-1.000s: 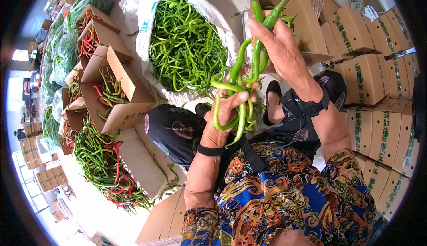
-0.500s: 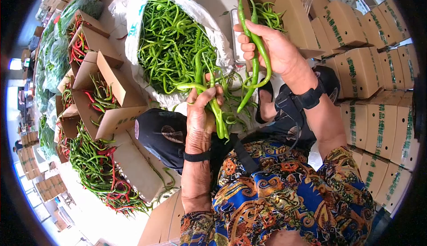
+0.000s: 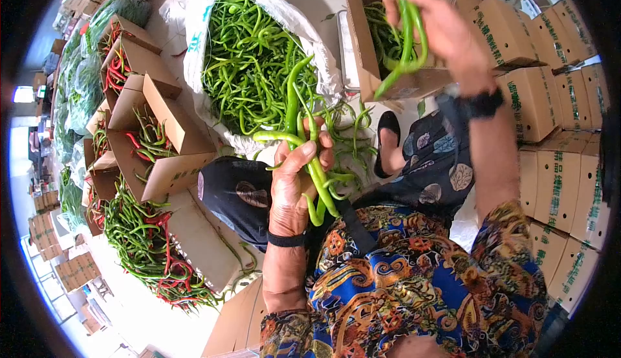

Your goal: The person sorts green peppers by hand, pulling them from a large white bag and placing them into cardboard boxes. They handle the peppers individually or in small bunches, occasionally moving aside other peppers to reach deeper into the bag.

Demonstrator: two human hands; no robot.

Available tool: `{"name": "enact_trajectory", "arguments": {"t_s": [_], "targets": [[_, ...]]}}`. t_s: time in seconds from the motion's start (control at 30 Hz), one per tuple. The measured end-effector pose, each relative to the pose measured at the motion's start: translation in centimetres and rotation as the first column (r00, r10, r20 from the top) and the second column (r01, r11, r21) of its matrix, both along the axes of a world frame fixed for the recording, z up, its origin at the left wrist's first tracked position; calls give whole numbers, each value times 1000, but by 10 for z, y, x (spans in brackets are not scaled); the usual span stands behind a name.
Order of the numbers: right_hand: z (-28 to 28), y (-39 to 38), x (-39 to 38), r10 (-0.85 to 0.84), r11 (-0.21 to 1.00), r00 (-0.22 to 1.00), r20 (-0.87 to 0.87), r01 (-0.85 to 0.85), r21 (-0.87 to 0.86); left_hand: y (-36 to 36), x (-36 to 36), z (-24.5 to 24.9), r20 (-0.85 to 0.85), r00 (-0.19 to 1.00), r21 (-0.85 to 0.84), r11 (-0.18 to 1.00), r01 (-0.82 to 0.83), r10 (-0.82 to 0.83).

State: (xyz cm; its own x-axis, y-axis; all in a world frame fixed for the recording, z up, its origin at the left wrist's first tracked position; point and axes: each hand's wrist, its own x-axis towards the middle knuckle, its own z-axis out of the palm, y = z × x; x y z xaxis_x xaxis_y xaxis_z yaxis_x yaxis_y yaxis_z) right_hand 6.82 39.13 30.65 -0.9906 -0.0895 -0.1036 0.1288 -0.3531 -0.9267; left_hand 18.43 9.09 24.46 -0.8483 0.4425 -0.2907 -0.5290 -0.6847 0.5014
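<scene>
My left hand (image 3: 299, 157) is closed round several long green chili peppers (image 3: 294, 102), which stick out above and below the fist. It is just in front of the open white sack (image 3: 194, 67) full of green chili peppers (image 3: 249, 60). Slightly blurred, my right hand (image 3: 443, 24) holds long green chili peppers (image 3: 409, 41) that dangle over an open cardboard box (image 3: 369, 76) at the upper right. More green peppers (image 3: 381, 31) lie in that box. Loose peppers (image 3: 349, 125) are scattered on the floor between the sack and my foot.
On the left, open cardboard boxes (image 3: 165, 173) contain red and green peppers, beside a pile of mixed peppers (image 3: 139, 235). Closed cartons (image 3: 530, 105) are stacked along the right. Bagged greens (image 3: 77, 92) line the far left. A shoe (image 3: 388, 128) stands near the box.
My right hand has moved up and to the right with its peppers, from in front of the box to over it. My left hand keeps its bunch, slightly shifted.
</scene>
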Motion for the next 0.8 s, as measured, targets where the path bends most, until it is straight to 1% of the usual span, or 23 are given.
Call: {"name": "enact_trajectory", "arguments": {"t_s": [0.03, 0.07, 0.1, 0.13, 0.17, 0.2, 0.23, 0.27, 0.3, 0.33, 0.37, 0.4, 0.43, 0.47, 0.5, 0.53, 0.57, 0.6, 0.63, 0.67, 0.73, 0.77, 0.8], "targets": [[3, 13, -10, -155, 937, 985, -72, 169, 306, -1, 2, 0, -1, 1000, 1, 1000, 1, -1], [1, 28, -7, -268, 816, 949, -169, 317, 483, -1, 1, 1, -9, 1000, 6, 1000, 0, 0], [-4, 44, -5, -347, 643, 893, -287, 449, 621, -1, 0, 2, -18, 1000, 12, 1000, -7, 7], [-2, 44, -6, -385, 432, 826, -411, 555, 710, -1, -1, 4, 7, 1000, 19, 1000, -16, 16], [-7, 40, -4, -272, 584, 905, -326, 425, 692, -2, -3, 1, -22, 1000, 36, 999, -21, 22], [-7, 22, 12, -145, 710, 959, -242, 271, 650, 0, -6, 1, -19, 999, 51, 998, -46, 47], [-7, 3, 30, -10, 804, 985, -171, 110, 585, 3, -9, 2, -18, 998, 64, 996, -64, 65], [-13, -23, 45, 164, 825, 978, -131, -64, 561, 5, -12, 2, -3, 997, 55, 995, -83, 83], [-20, -50, 60, 331, 816, 938, -99, -232, 530, 6, -15, -4, -2, 996, 78, 993, -93, 94], [-21, -71, 73, 407, 786, 910, 73, -390, 479, 7, -17, -10, 33, 990, 81, 987, -139, 137], [-22, -87, 86, 481, 744, 845, 234, -535, 401, 9, -19, -14, 65, 981, 82, 979, -186, 181], [-46, -101, 99, 506, 806, 834, 218, -548, 224, 9, -20, -14, 81, 981, 109, 977, -184, 176], [-51, -109, 107, 506, 816, 841, 192, -539, 211, 9, -20, -14, 98, 980, 136, 973, -187, 175], [-56, -116, 115, 505, 825, 847, 165, -530, 198, 9, -19, -14, 41, 977, -9, 978, -210, 210], [-45, -119, 117, 479, 797, 869, 124, -490, 352, 10, -18, -13, 10, 978, -114, 972, -204, 206], [-47, -123, 119, 342, 872, 934, 101, -356, 335, 12, -16, -13, -33, 976, -181, 959, -218, 216], [-46, -120, 117, 344, 888, 937, 66, -348, 300, 15, -14, -14, -75, 972, -245, 940, -236, 224], [-41, -115, 112, 345, 902, 938, 31, -341, 265, 20, -14, -10, -58, 966, -292, 921, -257, 251], [-32, -112, 107, 341, 916, 940, -5, -331, 228, 16, -12, -18, -84, 979, -343, 917, -203, 185], [-20, -114, 103, 310, 876, 948, -66, -258, 408, 16, -9, -21, -121, 982, -388, 903, -184, 148], [-10, -123, 93, 262, 794, 961, -89, -162, 586, 21, -6, -18, -213, 975, -473, 865, -165, 69], [-8, -127, 88, 240, 738, 965, -105, -111, 665, 22, -4, -14, -251, 968, -577, 803, -149, -1], [-20, -131, 82, 295, 678, 944, -150, -96, 729, 23, -3, -14, -312, 949, -638, 750, -174, -45]]}}
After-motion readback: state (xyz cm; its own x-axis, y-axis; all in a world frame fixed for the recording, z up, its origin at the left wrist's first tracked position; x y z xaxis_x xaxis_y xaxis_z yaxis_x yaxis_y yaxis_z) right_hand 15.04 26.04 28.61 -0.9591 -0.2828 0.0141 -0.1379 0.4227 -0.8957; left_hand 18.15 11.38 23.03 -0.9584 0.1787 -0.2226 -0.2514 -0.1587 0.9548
